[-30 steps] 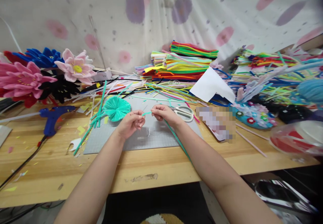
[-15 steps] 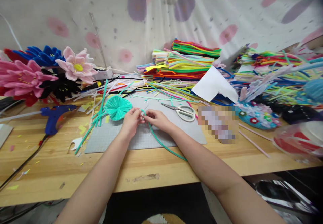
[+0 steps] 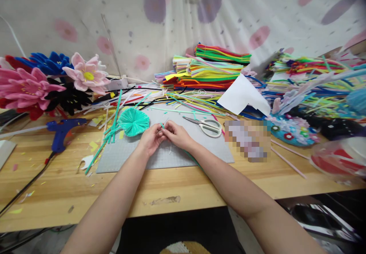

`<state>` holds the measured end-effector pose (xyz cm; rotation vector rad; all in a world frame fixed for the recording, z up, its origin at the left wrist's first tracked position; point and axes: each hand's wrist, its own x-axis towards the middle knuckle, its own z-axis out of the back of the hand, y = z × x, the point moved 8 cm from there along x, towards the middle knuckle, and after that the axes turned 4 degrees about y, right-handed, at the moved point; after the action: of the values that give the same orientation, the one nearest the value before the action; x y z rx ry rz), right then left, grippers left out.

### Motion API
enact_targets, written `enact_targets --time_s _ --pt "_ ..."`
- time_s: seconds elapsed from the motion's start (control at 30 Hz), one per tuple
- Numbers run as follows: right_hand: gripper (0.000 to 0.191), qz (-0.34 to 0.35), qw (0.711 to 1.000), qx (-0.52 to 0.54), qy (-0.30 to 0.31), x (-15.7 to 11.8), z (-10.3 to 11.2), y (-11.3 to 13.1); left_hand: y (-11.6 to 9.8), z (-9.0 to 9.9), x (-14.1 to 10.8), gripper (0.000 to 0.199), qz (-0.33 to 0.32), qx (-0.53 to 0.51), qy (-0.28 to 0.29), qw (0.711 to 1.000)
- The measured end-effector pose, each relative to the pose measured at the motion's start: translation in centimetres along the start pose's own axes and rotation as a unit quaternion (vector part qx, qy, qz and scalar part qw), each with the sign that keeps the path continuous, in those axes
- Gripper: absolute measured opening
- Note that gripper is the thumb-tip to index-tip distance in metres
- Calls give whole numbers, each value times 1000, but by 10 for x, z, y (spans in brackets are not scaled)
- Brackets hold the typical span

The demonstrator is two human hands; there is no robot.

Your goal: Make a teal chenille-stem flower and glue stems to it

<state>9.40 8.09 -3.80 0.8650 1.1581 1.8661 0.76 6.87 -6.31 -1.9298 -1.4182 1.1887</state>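
My left hand (image 3: 152,138) and my right hand (image 3: 176,134) meet above the grey cutting mat (image 3: 120,160), fingertips pinched together. Both hold a teal pipe cleaner (image 3: 192,157), whose long end passes under my right forearm. A thin whitish strand hangs below the fingers. Just left of my left hand lies a round, pleated teal piece (image 3: 134,122), with several loose teal pipe cleaners (image 3: 114,121) beside it. Scissors with pale handles (image 3: 210,127) rest on the mat to the right of my hands.
A blue glue gun (image 3: 61,134) lies at left, below fuzzy flowers (image 3: 88,74). Stacked colourful pipe cleaners (image 3: 211,71) stand at the back. At right are white paper (image 3: 243,94), a decorated blue piece (image 3: 294,132) and a red-and-white container (image 3: 340,156).
My hands have drawn closer together, and my left hand has turned with its fingers more curled. The pipe cleaner's long end has shifted right, mostly behind my right forearm.
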Motion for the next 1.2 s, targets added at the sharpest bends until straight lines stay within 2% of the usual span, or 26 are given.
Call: enact_targets --time_s 0.13,0.33,0.4,0.47,0.53,0.63,0.73,0.8,0.87,0.93,1.0,1.1,1.2 --pt "19 -12 1000 8 21 0 -1 -3 -15 7 0 9 -101 103 -49 988" --pt "15 -23 1000 -10 1 1 5 -5 -31 15 0 5 -206 295 -81 930" --pt "13 -18 1000 -17 -2 1 6 -1 -36 17 -2 5 -240 331 -96 908" --pt "13 -12 1000 -21 3 0 4 3 -38 18 -4 6 -256 328 -111 902" --pt "13 -5 999 -32 11 0 2 6 -37 18 -4 7 -247 286 -123 918" --pt "13 -2 998 -58 19 2 -3 7 -28 15 -3 6 -195 163 -117 960" --pt "13 -7 999 -47 23 6 -5 2 -14 12 1 3 -89 15 -97 991" --pt "12 -23 999 4 31 8 -6 -3 -4 9 2 8 -3 -65 -75 995" --pt "12 -56 994 85 49 10 -5 -10 0 8 1 9 54 -90 -41 994" --pt "12 -90 978 169 77 9 -2 -15 -7 11 1 6 49 -31 -16 998" --pt "13 -120 957 242 107 6 2 -17 -19 15 0 15 4 84 -3 996" --pt "10 -159 926 304 155 -1 5 -21 -29 10 -4 27 -49 248 37 967" --pt "7 -190 911 308 197 -6 3 -24 -21 0 -7 27 -32 338 112 934"
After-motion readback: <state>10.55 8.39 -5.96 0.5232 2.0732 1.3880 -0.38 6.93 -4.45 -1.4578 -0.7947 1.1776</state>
